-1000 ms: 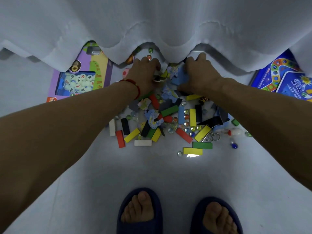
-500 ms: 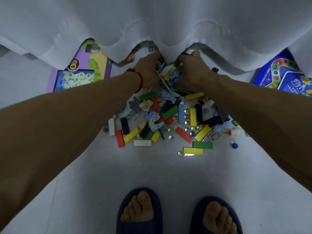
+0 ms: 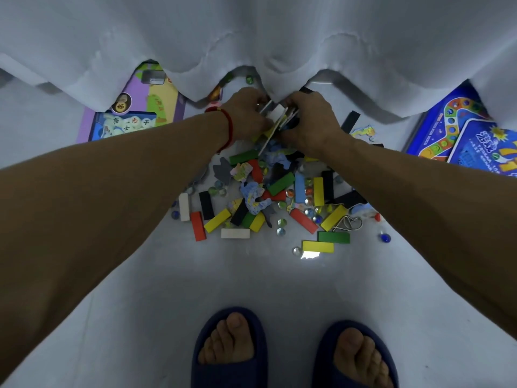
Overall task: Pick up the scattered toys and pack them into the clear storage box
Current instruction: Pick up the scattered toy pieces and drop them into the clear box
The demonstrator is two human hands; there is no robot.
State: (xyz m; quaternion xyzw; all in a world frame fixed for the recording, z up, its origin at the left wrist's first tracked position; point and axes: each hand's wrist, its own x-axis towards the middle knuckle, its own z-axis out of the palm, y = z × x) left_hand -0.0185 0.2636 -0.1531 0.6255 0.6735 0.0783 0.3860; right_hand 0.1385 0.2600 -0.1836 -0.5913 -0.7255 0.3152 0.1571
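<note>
Both hands meet at the upper centre of the frame, right under the scalloped hem of a white draped cloth [image 3: 251, 37]. The left hand [image 3: 246, 113], with a red cord bracelet [image 3: 228, 127] on its wrist, and the right hand [image 3: 310, 119] press toward each other around a bunch of flat toy pieces [image 3: 275, 114], white, black and yellow tiles standing on edge between the palms. Squeezing from both sides likely lets the person lift many small pieces at once instead of one by one, and the on-edge stacking keeps them from sliding out.

Below the hands, at the centre of the frame, the heap of coloured wooden blocks, jigsaw pieces and glass marbles [image 3: 268, 197] lies spread on the pale floor [image 3: 251, 275]; it is loose and mixed, so scooping suits it better than pinching. A metal wire puzzle [image 3: 348, 222] sits at its right edge.

A purple chess-set box [image 3: 134, 113] lies at the upper left, a blue board-game box [image 3: 461, 130] at the upper right, both partly under the cloth. The clear storage box is not in view, so most of the packing seems still to come. Dark blue slippers [image 3: 229, 348] fill the bottom edge.
</note>
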